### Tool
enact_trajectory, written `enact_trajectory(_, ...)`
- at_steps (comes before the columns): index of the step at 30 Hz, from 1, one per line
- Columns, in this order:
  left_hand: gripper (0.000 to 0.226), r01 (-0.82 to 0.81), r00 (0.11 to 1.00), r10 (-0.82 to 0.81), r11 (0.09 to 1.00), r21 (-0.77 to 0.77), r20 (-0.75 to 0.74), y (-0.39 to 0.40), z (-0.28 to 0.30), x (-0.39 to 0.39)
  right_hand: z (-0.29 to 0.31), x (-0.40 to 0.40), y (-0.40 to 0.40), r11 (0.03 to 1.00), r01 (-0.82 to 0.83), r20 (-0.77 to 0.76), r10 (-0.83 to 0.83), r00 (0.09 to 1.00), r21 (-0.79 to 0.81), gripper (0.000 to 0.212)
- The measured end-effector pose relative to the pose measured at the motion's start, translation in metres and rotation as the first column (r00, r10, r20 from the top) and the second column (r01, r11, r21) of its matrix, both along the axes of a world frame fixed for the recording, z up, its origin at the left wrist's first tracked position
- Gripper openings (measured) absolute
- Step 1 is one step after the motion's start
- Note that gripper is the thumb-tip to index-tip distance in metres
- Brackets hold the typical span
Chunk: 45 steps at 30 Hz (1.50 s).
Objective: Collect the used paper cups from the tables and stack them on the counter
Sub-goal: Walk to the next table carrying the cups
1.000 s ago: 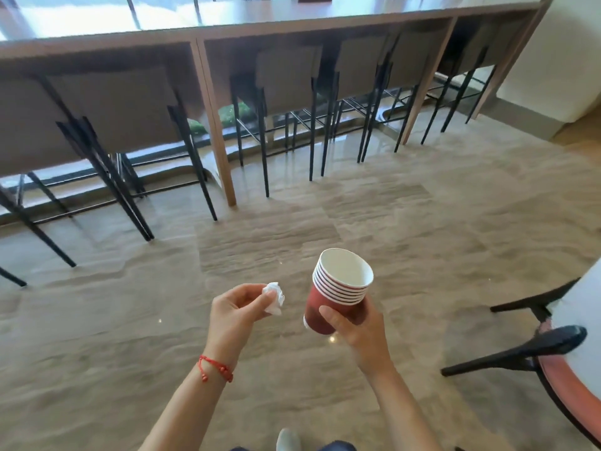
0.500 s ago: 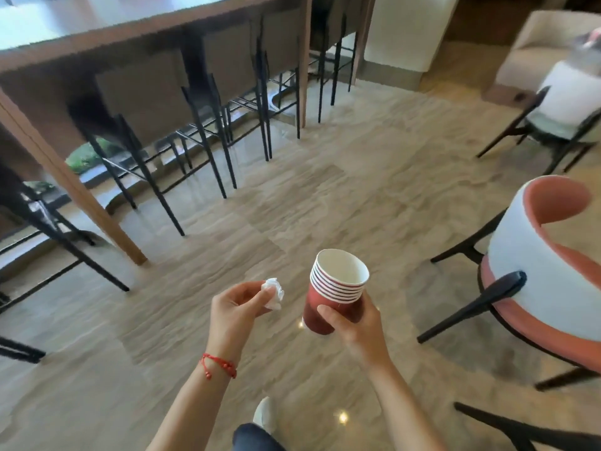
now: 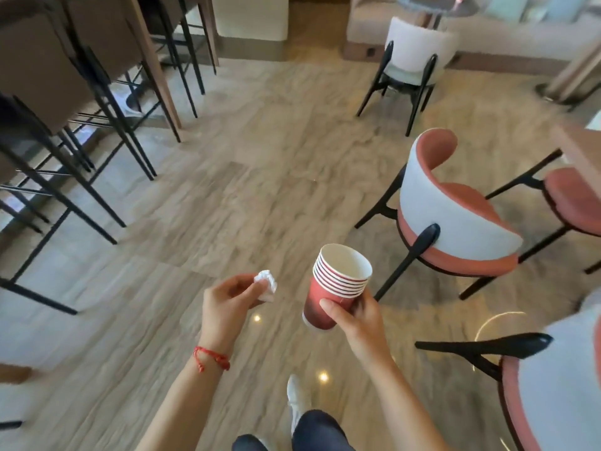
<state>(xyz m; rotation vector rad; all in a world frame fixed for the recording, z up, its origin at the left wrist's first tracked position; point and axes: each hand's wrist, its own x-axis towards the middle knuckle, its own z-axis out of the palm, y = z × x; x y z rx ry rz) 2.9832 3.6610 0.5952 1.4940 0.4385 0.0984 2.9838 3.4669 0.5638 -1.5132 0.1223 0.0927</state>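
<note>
My right hand (image 3: 357,317) grips a stack of several nested red paper cups (image 3: 335,281) with white insides, tilted slightly to the right, low in the middle of the view. To its left, my left hand (image 3: 227,304), with a red string on the wrist, pinches a small crumpled white tissue (image 3: 266,283) between thumb and fingers. Both hands are held out over the floor, about a cup's width apart.
Tall black-legged bar stools (image 3: 81,92) stand under a wooden counter at the left. A white and coral armchair (image 3: 455,206) is close on the right, another (image 3: 553,402) at the lower right, and a white chair (image 3: 413,56) farther back. Beige tiled floor (image 3: 260,174) lies ahead.
The view has swung to the right: the counter and stools slid to the left, and more chairs came into sight on the right. Both hands keep the same hold on the tissue and cups.
</note>
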Motion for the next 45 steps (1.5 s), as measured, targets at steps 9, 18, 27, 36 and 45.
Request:
enact_trajectory(9, 0.010, 0.062, 0.998, -0.062, 0.998, 0.001, -0.026, -0.011, -0.016, 0.151, -0.016, 0.138, -0.008, 0.999, 0.014, 0.030, -0.013, 0.999, -0.029, 0.058)
enact_trajectory(18, 0.002, 0.038, 0.999, -0.036, 0.998, 0.048, -0.041, -0.017, 0.010, 0.308, 0.010, 0.299, -0.024, 1.000, 0.009, 0.019, -0.009, 1.000, -0.022, 0.063)
enact_trajectory(27, 0.003, 0.072, 0.997, -0.073, 0.997, -0.026, -0.040, 0.013, 0.003, 0.482, 0.007, 0.475, 0.010, 0.998, 0.053, 0.047, -0.052, 0.998, -0.017, 0.059)
enact_trajectory(36, 0.003, 0.083, 0.996, -0.083, 0.996, -0.010, -0.013, 0.052, 0.020, 0.683, 0.022, 0.659, 0.047, 0.994, 0.107, 0.085, -0.105, 0.991, -0.015, 0.049)
enact_trajectory(45, 0.011, 0.140, 0.989, -0.141, 0.990, -0.020, -0.043, 0.043, 0.009, 0.856, 0.012, 0.830, 0.032, 0.988, 0.151, 0.064, -0.149, 0.987, -0.024, 0.051)
